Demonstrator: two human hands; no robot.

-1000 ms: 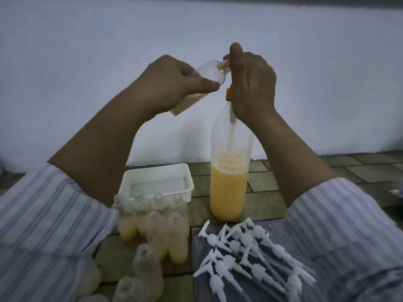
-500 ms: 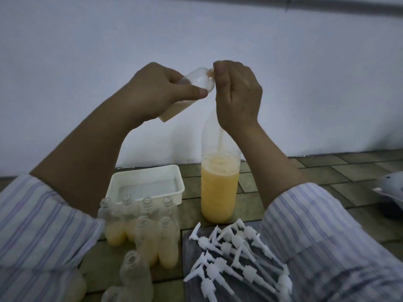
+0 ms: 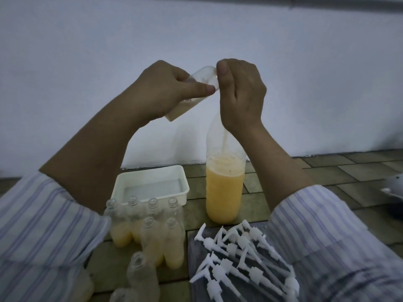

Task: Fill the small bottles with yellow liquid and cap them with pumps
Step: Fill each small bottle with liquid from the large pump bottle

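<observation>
Between the hands, a small bottle (image 3: 192,92) lies tilted in the left hand (image 3: 168,90), part-filled with yellow liquid. The right hand (image 3: 239,94) is curled at the large bottle (image 3: 225,171), half full below it; what it grips I cannot tell. Filling seems underway; next, stand it beside the filled bottles (image 3: 148,236), uncapped, near the pumps (image 3: 239,253).

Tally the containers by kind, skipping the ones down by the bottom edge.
Tall clear plastic bottle of yellow liquid: 1
White rectangular plastic tray: 1
Small clear plastic bottles, clustered: 6
Small clear bottle in left hand: 1
Total: 9
</observation>
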